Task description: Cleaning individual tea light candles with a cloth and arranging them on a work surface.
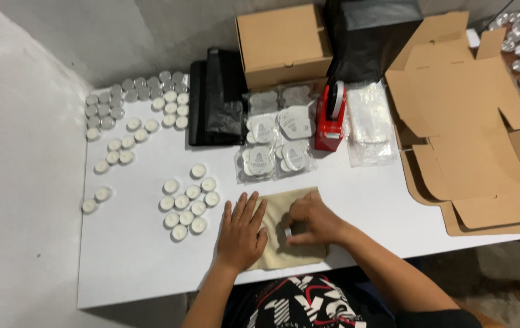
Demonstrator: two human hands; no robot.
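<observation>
A beige cloth pouch [284, 203] lies flat at the near edge of the white table [132, 255]. My left hand [242, 234] rests palm down on its left part, fingers spread. My right hand [311, 220] is on the pouch's right part, fingers curled around a small tealight candle [288, 231] in a metal cup. Just left of my left hand is a cluster of several white tealights [188, 202].
More tealights [132, 109] are scattered at the far left. Behind the pouch lie plastic packets of white pieces [278, 136], a red tape dispenser [330, 118], black bags [214, 103], a closed cardboard box [281, 42], clear bags [369, 124] and flattened cardboard boxes [472, 140] on the right.
</observation>
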